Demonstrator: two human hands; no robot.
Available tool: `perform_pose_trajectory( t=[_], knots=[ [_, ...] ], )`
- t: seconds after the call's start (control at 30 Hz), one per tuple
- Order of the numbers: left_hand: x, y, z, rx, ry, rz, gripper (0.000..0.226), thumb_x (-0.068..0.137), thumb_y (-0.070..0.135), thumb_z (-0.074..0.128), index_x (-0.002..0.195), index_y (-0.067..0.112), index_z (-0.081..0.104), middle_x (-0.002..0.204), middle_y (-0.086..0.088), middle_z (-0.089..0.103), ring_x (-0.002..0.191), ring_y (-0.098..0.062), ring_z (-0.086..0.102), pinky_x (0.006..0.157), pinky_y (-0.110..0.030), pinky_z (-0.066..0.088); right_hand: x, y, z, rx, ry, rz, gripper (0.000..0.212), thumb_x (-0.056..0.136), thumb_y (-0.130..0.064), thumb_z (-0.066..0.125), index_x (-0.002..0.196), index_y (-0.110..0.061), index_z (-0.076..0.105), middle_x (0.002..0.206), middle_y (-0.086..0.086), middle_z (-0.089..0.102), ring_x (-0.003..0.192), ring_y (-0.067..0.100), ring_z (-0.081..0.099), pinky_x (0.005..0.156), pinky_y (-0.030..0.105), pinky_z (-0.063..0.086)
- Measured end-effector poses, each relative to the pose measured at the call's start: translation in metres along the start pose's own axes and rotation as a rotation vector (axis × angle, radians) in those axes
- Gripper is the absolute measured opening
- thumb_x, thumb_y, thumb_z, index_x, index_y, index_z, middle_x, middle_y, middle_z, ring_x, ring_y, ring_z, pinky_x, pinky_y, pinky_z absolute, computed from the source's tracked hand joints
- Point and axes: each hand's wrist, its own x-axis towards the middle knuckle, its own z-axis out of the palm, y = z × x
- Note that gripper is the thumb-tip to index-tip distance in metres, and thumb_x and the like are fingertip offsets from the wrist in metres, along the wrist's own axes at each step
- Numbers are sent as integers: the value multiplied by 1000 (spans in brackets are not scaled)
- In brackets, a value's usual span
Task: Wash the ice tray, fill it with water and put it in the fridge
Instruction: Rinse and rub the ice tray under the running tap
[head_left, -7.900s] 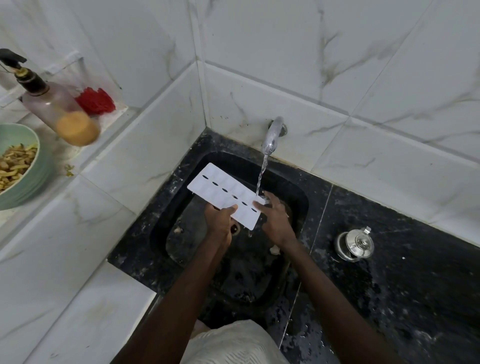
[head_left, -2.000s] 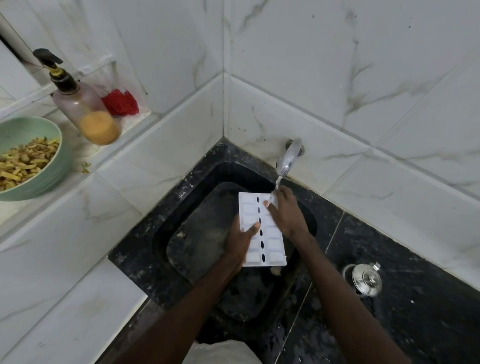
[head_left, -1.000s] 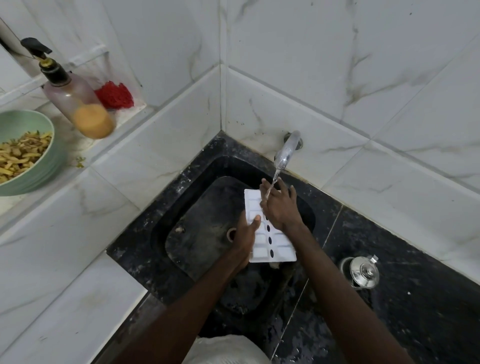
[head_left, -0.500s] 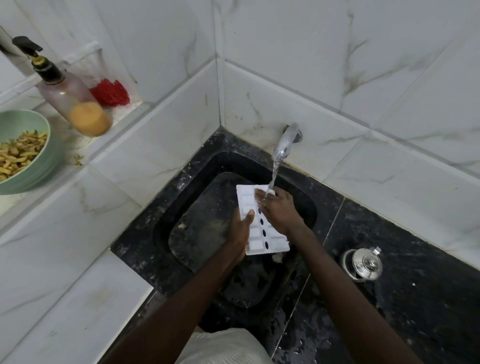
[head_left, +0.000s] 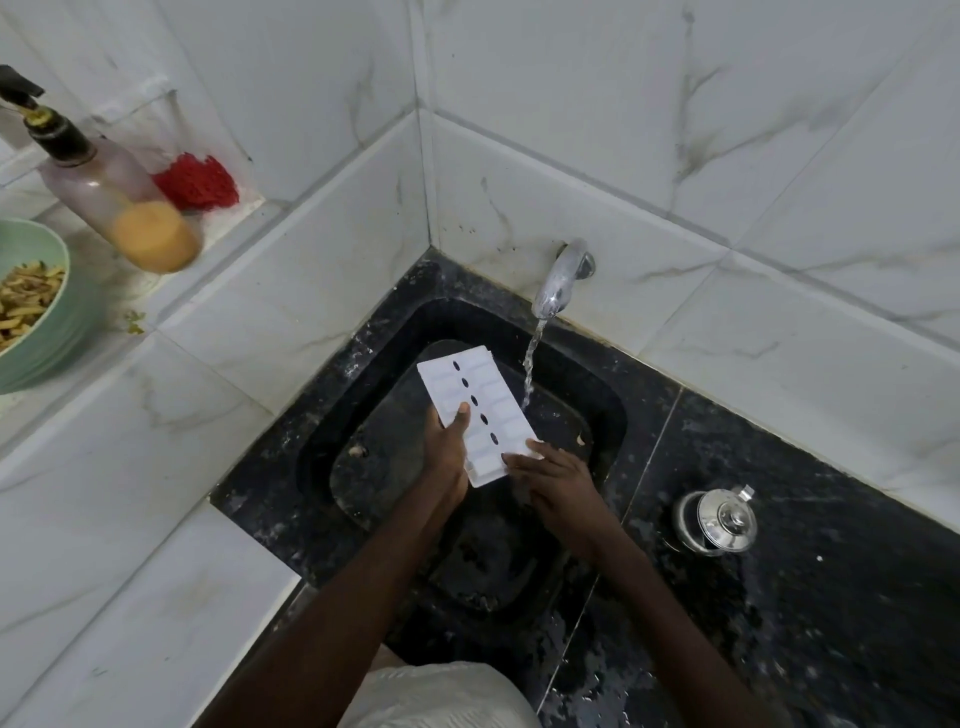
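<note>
Shifted left, that's what I'm seeing: the ice tray (head_left: 498, 405) has swung out from under the water, and the right hand (head_left: 556, 483) has slid off its middle down to the near right corner. The left hand (head_left: 447, 452) grips the tray's left long edge, thumb over the top, fingers hidden beneath. The right hand's fingertips (head_left: 525, 450) lie on that near corner; whether they pinch it or only rest there, I cannot tell.

The tray is held above the sink (head_left: 602, 410), tilted, its long axis running from far left to near right. The stream (head_left: 531, 364) from the tap (head_left: 558, 283) drops just beside the far right edge, missing it. So the water lies to the right of the tray, on the right hand's side. I judge the next move needs a short swing right, with the left hand steering, to bring the cells back under the flow.
</note>
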Motion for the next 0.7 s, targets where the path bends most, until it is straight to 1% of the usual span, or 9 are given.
perform_pose_trajectory(
  t=[0.1, 0.17, 0.2, 0.27, 0.33, 0.43, 0.53, 0.6, 0.7],
  knots=[
    [-5, -5, 7, 8, -63, -8, 44, 102, 4, 61, 145, 4, 48, 137, -22, 66, 121, -46, 65, 102, -70, 50, 4, 11, -7, 108, 198, 27, 31, 91, 3, 69, 117, -9, 79, 130, 1, 73, 131, 27, 63, 108, 51, 51],
    [-10, -8, 10, 37, -88, -11, 44, 102, 3, 62, 144, 4, 49, 136, -22, 67, 121, -46, 66, 101, -71, 50, 10, 12, -13, 149, 271, 130, 32, 94, 2, 67, 124, -5, 75, 133, 6, 72, 130, 27, 63, 109, 51, 50],
    [-12, -10, 11, 51, -99, -17, 44, 101, 3, 63, 143, 4, 50, 134, -21, 67, 120, -46, 66, 101, -70, 50, 14, 13, -16, 149, 277, 175, 33, 98, -3, 65, 130, -5, 72, 138, 7, 68, 134, 28, 60, 113, 50, 46],
    [-16, -15, 11, 66, -117, -40, 42, 100, 3, 64, 141, 4, 53, 132, -22, 68, 118, -47, 67, 99, -69, 52, 24, 15, -20, 104, 211, 226, 40, 105, -15, 59, 144, -7, 60, 152, 7, 56, 146, 28, 47, 126, 44, 31],
    [-22, -21, 12, 76, -134, -61, 42, 99, 2, 64, 140, 4, 54, 131, -25, 68, 117, -49, 67, 97, -69, 53, 35, 16, -21, 49, 98, 256, 51, 111, -30, 46, 158, -12, 41, 167, 3, 35, 159, 25, 25, 129, 37, 15],
    [-28, -29, 14, 81, -159, -90, 43, 99, -1, 63, 141, -1, 53, 131, -32, 65, 119, -56, 62, 99, -73, 50, 53, 18, -21, -40, -40, 282, 61, 113, -44, 31, 166, -20, 16, 174, -7, 9, 162, 18, -2, 131, 43, 5],
    [-32, -31, 17, 65, -179, -116, 45, 99, -6, 60, 142, -8, 49, 134, -39, 59, 117, -55, 61, 101, -75, 46, 66, 20, -26, -88, -65, 329, 63, 112, -48, 26, 167, -22, 7, 174, -9, 0, 162, 20, -10, 132, 47, 0],
    [-32, -29, 19, 46, -187, -117, 45, 100, -9, 56, 144, -11, 47, 137, -41, 56, 121, -59, 57, 104, -76, 42, 73, 18, -27, -101, -80, 333, 64, 113, -47, 24, 167, -21, 4, 174, -8, -1, 162, 21, -11, 132, 47, 0],
    [-30, -25, 17, 18, -154, -121, 45, 100, -10, 54, 144, -8, 47, 139, -40, 55, 127, -62, 53, 105, -77, 41, 75, 11, -20, -149, -134, 226, 62, 113, -45, 25, 167, -20, 7, 175, -6, 2, 162, 20, -11, 132, 50, 4]
  ],
)
